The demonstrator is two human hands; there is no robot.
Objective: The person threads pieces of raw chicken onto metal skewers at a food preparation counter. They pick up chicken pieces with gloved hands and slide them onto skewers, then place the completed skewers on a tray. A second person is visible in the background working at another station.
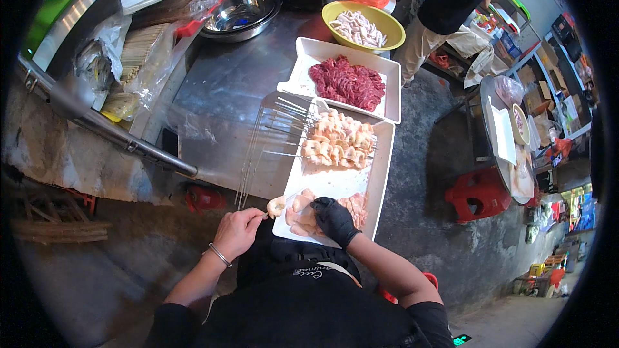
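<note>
My left hand (237, 231), bare and with a bracelet at the wrist, pinches a skewer, mostly hidden by the fingers. A pale piece of raw meat (276, 206) is on its end, by the near left corner of a white tray (335, 183). My right hand (334, 221), in a black glove, has its fingers curled onto loose pale meat pieces (300, 214) at the tray's near end. Pinkish meat (354, 207) lies right of the glove. Farther up the tray rest several loaded skewers (338, 140), their bare metal ends pointing left.
Loose metal skewers (250, 158) lie on the steel table (219, 100). Beyond are a white tray of red meat (348, 84), a yellow bowl (364, 24) and steel bowls (240, 16). A person (445, 9) stands at the far right; a red stool (478, 194) is at right.
</note>
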